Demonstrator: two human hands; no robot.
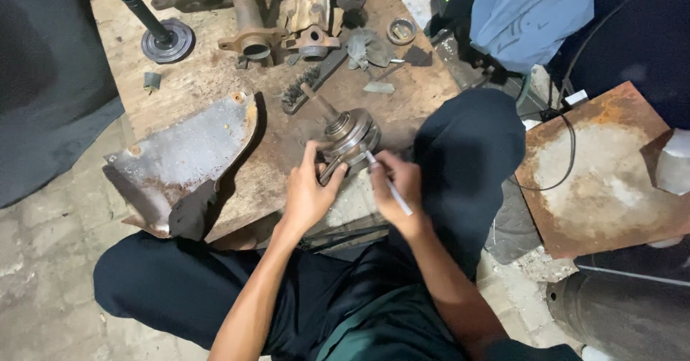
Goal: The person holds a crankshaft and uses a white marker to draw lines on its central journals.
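Here we are, looking down at a person seated low at a worn wooden surface (215,80), knees spread to either side. Left hand (307,192) is wrapped around the near side of a round metal engine part (350,134), fingers curled shut on it, steadying it right at the surface's near edge. The part's short shaft (318,102) sticks up and away, tilted toward the far left. Right hand (399,185) is pinched closed on a thin white pen-like tool (392,188), its tip touching the part's right side, the tail running back over the wrist.

How far along? My read: the part is out and on its own, free of any housing, and the work on its rim looks under way rather than finished, since the tip is in contact and the steadying grip is firm. What the tip has done so far is too small to tell.

Around it: a wire brush (305,88) just behind the part, a bent rusty metal sheet (183,152) to the left, a black disc with a rod (164,37) at the far corner, a small ring (401,30) and a crumpled rag (368,48) near the back, all untouched.
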